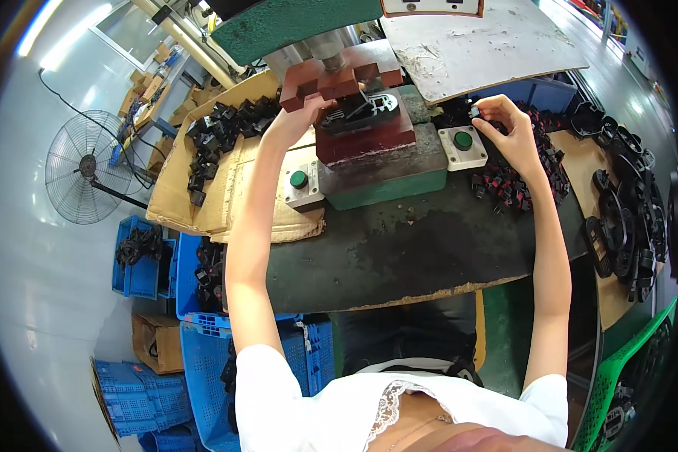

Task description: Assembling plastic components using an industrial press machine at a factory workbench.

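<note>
A dark red press block (365,139) carries a black plastic part with a silvery metal plate (383,105) on top. Above it hangs the reddish-brown upper die (342,81) of the press, with a gap between the two. My left hand (297,120) reaches in at the left of this gap, its fingers closed at the end of the black part; what they hold is partly hidden. Off to the right, my right hand (509,124) pinches a small pale grey-blue piece (474,112) between thumb and fingertips, over a heap of small black and red parts (505,186).
Green push buttons on white boxes stand left (300,180) and right (462,141) of the press. A cardboard box (181,200) at left holds black parts. Black pedal-like assemblies (620,226) lie at right. Blue crates (203,369) stand lower left, near a fan (88,166).
</note>
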A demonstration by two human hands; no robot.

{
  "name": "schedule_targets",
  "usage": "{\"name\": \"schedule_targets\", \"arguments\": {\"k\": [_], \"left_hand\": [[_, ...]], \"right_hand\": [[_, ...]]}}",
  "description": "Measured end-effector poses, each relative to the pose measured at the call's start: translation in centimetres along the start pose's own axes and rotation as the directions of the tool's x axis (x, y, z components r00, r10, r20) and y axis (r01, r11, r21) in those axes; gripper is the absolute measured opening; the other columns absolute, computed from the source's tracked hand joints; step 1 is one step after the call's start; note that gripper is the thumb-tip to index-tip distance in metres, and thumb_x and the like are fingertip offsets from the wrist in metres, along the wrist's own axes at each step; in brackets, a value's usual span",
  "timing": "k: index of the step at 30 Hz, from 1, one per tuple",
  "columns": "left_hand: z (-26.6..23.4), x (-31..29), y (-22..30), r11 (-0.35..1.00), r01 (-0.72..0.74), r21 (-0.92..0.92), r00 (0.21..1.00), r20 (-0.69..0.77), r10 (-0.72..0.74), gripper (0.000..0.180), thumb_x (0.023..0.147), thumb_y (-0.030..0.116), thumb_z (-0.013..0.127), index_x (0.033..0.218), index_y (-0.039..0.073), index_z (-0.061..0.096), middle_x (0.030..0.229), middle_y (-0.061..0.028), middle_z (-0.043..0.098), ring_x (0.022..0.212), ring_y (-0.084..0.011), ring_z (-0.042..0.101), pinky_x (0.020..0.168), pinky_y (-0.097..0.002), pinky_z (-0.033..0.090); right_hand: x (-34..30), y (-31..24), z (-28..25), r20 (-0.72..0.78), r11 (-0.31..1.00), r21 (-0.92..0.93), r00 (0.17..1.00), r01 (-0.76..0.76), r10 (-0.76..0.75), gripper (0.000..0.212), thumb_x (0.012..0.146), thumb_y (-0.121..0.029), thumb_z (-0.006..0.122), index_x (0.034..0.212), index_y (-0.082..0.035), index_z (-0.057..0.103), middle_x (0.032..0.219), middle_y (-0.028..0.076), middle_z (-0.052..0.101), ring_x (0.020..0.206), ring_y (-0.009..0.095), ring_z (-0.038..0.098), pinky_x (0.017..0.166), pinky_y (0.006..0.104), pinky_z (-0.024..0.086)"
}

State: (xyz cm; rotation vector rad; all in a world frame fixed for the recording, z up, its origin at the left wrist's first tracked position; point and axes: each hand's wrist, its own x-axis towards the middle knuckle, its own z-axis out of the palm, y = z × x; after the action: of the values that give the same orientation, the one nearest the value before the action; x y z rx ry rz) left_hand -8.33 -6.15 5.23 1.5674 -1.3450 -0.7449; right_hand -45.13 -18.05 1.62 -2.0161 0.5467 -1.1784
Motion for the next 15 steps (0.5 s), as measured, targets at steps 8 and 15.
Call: {"name": "schedule_targets", "arguments": {"k": [8,15], "left_hand": [[4.4,-2.4,1.4,0.876,-0.246,0.415,0.939,-0.121,0.321,0.072,0.062,0.047,0.081,0.105,-0.005,0.055,0.101,-0.0186,0.062,0.098,-0.0239,0.059,0.085,-0.0319,0.044],[4.7,-3.0,1.9,0.933,-0.325,0.152,0.921,-0.175,0.349,0.053,0.070,0.030,0.077,0.104,-0.006,0.058,0.100,-0.0135,0.064,0.093,-0.0193,0.060,0.082,-0.0313,0.045]], "right_hand": [[-0.1,-0.1,-0.1,0.021,1.000,-0.013,1.000,-0.004,0.004,0.021,0.079,0.000,0.067,0.099,0.000,0.059,0.093,0.001,0.061,0.086,0.006,0.056,0.084,0.0227,0.046],[-0.1,-0.1,-0.1,0.016,1.000,-0.018,1.000,-0.006,0.006,0.021,0.078,0.000,0.067,0.098,0.000,0.060,0.093,0.001,0.062,0.086,0.006,0.056,0.084,0.0226,0.046]]}}
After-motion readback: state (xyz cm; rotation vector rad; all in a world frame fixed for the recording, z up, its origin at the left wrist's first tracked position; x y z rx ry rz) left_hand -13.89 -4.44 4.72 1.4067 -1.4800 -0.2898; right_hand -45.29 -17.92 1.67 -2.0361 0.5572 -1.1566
